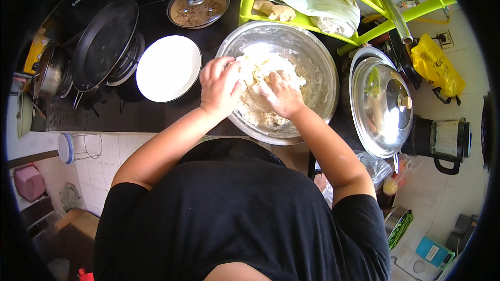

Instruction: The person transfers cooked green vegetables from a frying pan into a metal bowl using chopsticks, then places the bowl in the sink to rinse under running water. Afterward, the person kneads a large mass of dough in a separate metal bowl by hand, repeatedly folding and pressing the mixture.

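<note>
A wide metal mixing bowl (324, 83) sits on the dark counter in front of me, its inner wall smeared with flour. In it lies a rough, floury mass of dough (255, 106), ragged and pale, with loose crumbs at its edges. My left hand (221, 86) is curled over the bowl's left rim, its thumb side next to the dough. Fingers bent, my right hand (284, 94) presses into the top of the dough, and its fingertips are partly sunk in it. Flour whitens the right hand's thumb and fingers.
Left of the bowl are a white plate (169, 68), a black wok (107, 44) on the stove and a glass-lidded dish (198, 13). A green rack (307, 21) stands behind. On the right are a large lidded pan (382, 106) and a blender (442, 140).
</note>
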The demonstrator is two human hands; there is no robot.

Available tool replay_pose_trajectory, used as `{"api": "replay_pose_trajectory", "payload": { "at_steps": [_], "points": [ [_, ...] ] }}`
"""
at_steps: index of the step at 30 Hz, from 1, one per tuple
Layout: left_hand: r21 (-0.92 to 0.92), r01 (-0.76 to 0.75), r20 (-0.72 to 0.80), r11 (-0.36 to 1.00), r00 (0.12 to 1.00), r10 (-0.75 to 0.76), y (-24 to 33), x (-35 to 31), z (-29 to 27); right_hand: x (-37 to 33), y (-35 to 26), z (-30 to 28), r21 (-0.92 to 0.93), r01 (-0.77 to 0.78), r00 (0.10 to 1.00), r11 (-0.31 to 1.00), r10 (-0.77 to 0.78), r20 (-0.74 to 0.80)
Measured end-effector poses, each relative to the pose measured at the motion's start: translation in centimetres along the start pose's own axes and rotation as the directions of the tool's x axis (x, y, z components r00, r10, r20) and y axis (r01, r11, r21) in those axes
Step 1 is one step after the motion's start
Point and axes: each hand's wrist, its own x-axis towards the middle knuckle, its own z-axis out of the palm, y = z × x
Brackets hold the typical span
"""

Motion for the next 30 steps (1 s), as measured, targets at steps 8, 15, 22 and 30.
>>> {"api": "replay_pose_trajectory", "payload": {
  "at_steps": [8, 15, 22, 30],
  "points": [
    [-0.529, 0.152, 0.302, 0.835, 0.953, 0.018, 3.9, 1.7, 4.0, -2.7, 2.6, -5.3, 0.994, 0.105, 0.983, 0.035, -0.153, -0.099],
    [-0.593, 0.728, 0.744, 0.344, 0.659, -0.111, 5.2, 3.6, 3.9, -3.9, 1.2, -4.7, 0.981, 0.078, 0.970, -0.176, -0.215, -0.116],
    [-0.519, 0.647, 0.601, 0.558, 0.741, -0.300, 2.8, 6.2, 3.3, -4.4, 3.3, -5.2, 0.978, 0.085, 0.986, -0.188, -0.127, -0.110],
    [-0.344, -0.232, 0.574, 0.910, 0.714, 0.400, 5.2, 5.8, 3.5, -4.6, 2.7, -3.7, 0.997, -0.082, 0.958, 0.001, -0.277, 0.079]
  ]
}}
